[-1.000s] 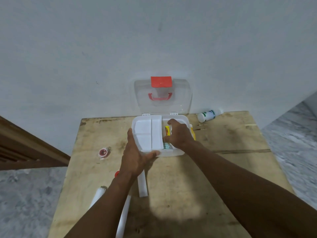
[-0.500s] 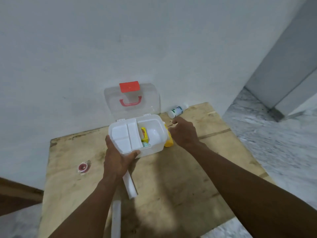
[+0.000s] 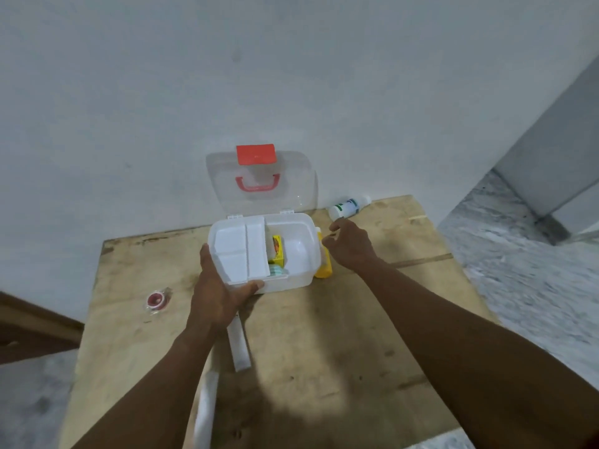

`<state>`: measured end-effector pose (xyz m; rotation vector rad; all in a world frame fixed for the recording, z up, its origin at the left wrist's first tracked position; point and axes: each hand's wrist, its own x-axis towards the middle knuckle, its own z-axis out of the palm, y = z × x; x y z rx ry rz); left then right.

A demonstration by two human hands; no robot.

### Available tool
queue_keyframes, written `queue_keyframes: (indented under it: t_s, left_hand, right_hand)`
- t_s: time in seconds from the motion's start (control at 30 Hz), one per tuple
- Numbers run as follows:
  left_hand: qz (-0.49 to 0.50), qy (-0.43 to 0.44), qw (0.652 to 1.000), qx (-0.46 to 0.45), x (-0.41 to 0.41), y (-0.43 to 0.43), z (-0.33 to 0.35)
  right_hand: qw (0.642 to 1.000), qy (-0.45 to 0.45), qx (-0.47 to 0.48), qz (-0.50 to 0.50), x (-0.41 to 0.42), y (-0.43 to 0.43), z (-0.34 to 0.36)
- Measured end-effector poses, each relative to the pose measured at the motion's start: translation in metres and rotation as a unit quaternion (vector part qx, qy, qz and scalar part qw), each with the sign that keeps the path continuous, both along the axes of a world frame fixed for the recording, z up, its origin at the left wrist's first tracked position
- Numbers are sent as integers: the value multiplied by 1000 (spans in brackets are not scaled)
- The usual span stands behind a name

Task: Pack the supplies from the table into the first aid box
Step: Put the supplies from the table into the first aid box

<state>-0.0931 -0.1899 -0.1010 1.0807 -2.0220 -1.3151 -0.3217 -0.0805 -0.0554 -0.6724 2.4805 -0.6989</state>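
The white first aid box [image 3: 299, 270] stands open on the wooden table [image 3: 324, 335], its clear lid [image 3: 291, 186] with a red handle leaning against the wall. A white tray insert [image 3: 240, 247] fills its left half; a yellow packet [image 3: 278, 251] lies inside to the right of it. My left hand [image 3: 217, 293] grips the box's front left corner. My right hand [image 3: 348, 244] hovers just right of the box with fingers apart, holding nothing, above a yellow bottle [image 3: 324, 265] lying against the box's side. A white bottle [image 3: 348, 206] with a green label lies behind it by the wall.
A red tape roll [image 3: 156, 300] lies at the table's left. A white packet [image 3: 238, 345] lies under my left wrist and a white roll [image 3: 205, 413] lies by my left forearm. The table ends at a stone floor [image 3: 525, 270] on the right.
My right hand has come out of the box and moved right, toward the bottles. The camera view swung right and then partly back. My left hand has kept its hold on the box.
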Motion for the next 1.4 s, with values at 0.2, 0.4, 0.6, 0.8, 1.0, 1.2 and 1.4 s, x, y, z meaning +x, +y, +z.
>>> queue_keyframes:
  t_s: [0.2,0.4,0.6,0.8,1.0,1.2,1.4]
  left_hand:
    - [0,3,1000,2,0,4,8]
    - [-3,-14,1000,2,-2,2,8]
    - [-1,-18,1000,-2,-1,1,4]
    - [-16,8,1000,4,0,4,10]
    - [-12,24,1000,8,0,5,9]
    - [-12,25,1000,3,4,3,5]
    - [-9,31,999,3,4,0,1]
  right_hand:
    - [998,-26,22,59,-29,-31,-20]
    - [987,-66,67,128,-46,-47,-33]
    - [987,-69,48,137,-50,-45,-38]
    - [992,-81,-54,73,-41,-14,-32]
    - [987,-31,-155,36,-20,28,-8]
    - [961,90,-261,31,-2,43,26]
    - [937,90,-337,31,19,23,47]
